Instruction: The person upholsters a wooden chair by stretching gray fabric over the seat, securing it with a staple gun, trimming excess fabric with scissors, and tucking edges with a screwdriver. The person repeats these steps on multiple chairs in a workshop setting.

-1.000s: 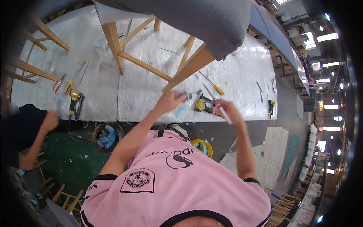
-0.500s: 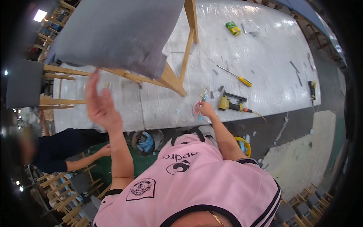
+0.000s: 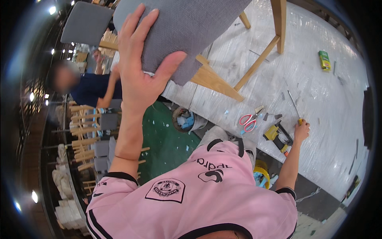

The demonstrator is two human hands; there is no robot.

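Observation:
My left hand point(image 3: 139, 77) rests on the corner of a grey upholstered chair seat point(image 3: 195, 36), fingers stretched and thumb spread over the fabric. The chair's wooden legs point(image 3: 258, 63) stand on the plastic-covered table. On the right, my right hand point(image 3: 302, 130) is closed on the yellow handle of a screwdriver point(image 3: 295, 104), whose thin shaft points away from me. Just left of that hand lies a yellow and black staple gun point(image 3: 274, 135). Scissors point(image 3: 248, 122) with red-and-white handles lie further left, partly spread.
A green and yellow box point(image 3: 324, 60) sits farther back on the table point(image 3: 310, 83) among dark scraps. Below the near edge are a bucket of blue scraps point(image 3: 175, 119) and a yellow bucket point(image 3: 260, 165). A co-worker point(image 3: 89, 87) stands at left, near stacked chairs point(image 3: 91, 139).
My right hand has let go of the scissors and moved right onto the screwdriver. My left hand has come up onto the seat. The view has turned toward the left.

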